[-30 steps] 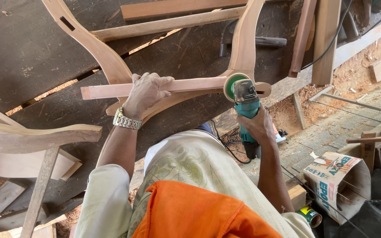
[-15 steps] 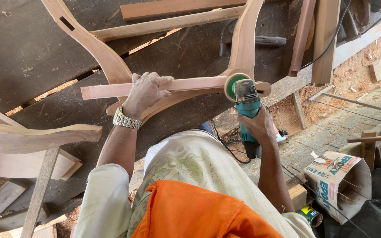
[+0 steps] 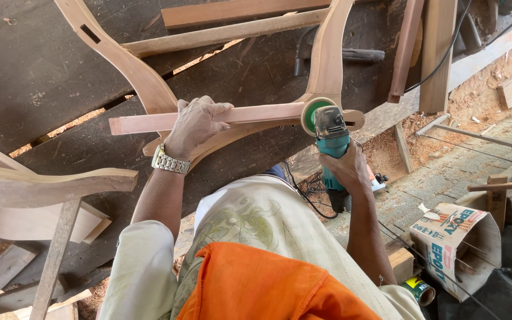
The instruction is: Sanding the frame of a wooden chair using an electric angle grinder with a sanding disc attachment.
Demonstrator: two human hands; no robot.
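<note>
Beside dark planks [image 3: 42, 77], cardboard box [image 3: 454, 246] holds thin rods [image 3: 472, 252].

Metal wristwatch [image 3: 170, 161]; cream shirt [image 3: 250, 228]; orange cloth [image 3: 262, 284].

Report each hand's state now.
Left hand: closed over the straight wooden rail, pressing it down.
Right hand: shut on the teal angle grinder.

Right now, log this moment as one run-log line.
left hand: pressing down wooden rail | right hand: gripping teal angle grinder | green disc: at rail's joint with curved chair frame
</note>
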